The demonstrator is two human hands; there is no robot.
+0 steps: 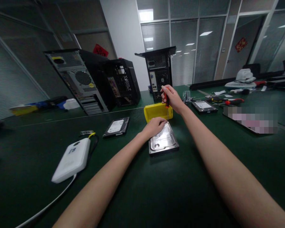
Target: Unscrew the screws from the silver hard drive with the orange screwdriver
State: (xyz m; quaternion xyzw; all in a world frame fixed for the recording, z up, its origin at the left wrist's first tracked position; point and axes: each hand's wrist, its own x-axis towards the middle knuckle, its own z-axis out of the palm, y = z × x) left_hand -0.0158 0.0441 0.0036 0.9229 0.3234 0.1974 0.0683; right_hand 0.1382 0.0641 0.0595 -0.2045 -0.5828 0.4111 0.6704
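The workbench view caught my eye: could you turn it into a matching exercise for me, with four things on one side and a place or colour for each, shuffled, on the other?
Things
1. screwdriver
2. yellow tray
3. left hand
4. cabled box

Places and colours
A. resting on the silver hard drive
B. white, lying to the left of the left forearm
C. held in the right hand, pointing down
D. just beyond the silver hard drive

Right pairs: 1-C, 2-D, 3-A, 4-B
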